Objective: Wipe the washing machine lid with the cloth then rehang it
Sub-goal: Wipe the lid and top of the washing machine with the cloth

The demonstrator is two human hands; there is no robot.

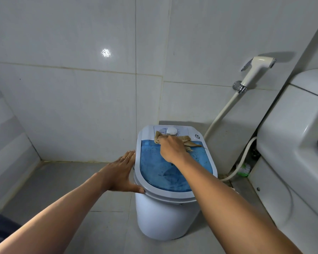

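A small white washing machine [163, 213] stands on the tiled floor, with a translucent blue lid [154, 162] on top. My right hand [173, 148] presses a beige cloth [186, 141] against the far end of the lid, just below the white control dial [171, 131]. The cloth pokes out on both sides of my fingers. My left hand [120, 173] lies flat with fingers apart against the machine's left rim, holding nothing.
A white toilet and cistern [297, 143] fill the right side, close to the machine. A bidet sprayer [255, 70] hangs on the tiled wall with its hose running down behind the machine. A green brush [243, 169] lies between them. Bare floor lies to the left.
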